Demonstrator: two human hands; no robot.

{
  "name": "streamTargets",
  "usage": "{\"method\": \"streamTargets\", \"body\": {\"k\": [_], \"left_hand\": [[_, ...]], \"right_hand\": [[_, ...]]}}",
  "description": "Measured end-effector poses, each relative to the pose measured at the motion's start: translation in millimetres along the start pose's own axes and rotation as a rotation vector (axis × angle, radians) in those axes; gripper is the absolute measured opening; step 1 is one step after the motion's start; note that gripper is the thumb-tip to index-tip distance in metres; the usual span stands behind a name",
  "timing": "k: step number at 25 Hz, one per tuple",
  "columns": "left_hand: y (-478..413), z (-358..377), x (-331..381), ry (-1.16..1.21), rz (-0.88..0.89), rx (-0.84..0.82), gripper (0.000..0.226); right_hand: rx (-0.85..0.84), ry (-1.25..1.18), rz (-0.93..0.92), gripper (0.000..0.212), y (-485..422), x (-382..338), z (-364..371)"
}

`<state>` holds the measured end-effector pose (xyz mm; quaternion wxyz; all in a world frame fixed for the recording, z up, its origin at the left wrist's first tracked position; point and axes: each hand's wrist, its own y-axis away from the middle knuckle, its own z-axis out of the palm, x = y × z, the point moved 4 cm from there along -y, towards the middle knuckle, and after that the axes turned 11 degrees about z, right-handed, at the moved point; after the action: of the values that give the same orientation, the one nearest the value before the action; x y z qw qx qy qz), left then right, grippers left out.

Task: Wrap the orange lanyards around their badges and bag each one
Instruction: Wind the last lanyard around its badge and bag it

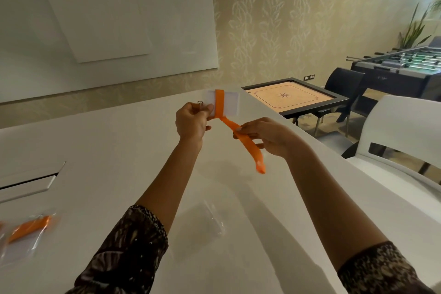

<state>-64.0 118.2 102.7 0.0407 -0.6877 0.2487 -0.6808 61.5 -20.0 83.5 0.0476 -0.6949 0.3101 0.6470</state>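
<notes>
Above the white table (114,155), toward its far edge, the left hand (192,122) pinches the left end of the white badge (231,104) between thumb and curled fingers, with a small metal clip (200,102) showing just above the knuckles. The orange lanyard (248,143) crosses the badge's face once, just right of that hand. It then runs down and rightward into the right hand (267,137), which pinches the strap between thumb and fingers; the loose end hangs below. An empty clear bag (211,222) lies near the table's near edge, between the forearms. A bagged lanyard (26,229) sits at the left edge.
</notes>
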Motion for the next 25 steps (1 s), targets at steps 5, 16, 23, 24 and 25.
{"method": "streamTargets", "body": {"k": [5,16,23,24,25], "left_hand": [[2,-10,-11,-0.19,0.091,0.003,0.023],[14,-23,-19,0.004,-0.16,-0.467,0.02],[24,-21,-12,0.36,-0.397,-0.524,0.006],[24,-21,-13,0.395,-0.402,-0.482,0.007],[23,-22,-14,0.415,-0.401,-0.434,0.009]], "right_hand": [[-0.006,-0.159,-0.031,0.022,9,-9,-6],[0.053,-0.422,-0.228,0.023,-5,-22,-17],[-0.12,-0.679,-0.21,0.026,-26,13,17],[-0.154,-0.617,-0.223,0.027,-27,17,25],[-0.186,-0.538,-0.236,0.032,-26,19,34]]}}
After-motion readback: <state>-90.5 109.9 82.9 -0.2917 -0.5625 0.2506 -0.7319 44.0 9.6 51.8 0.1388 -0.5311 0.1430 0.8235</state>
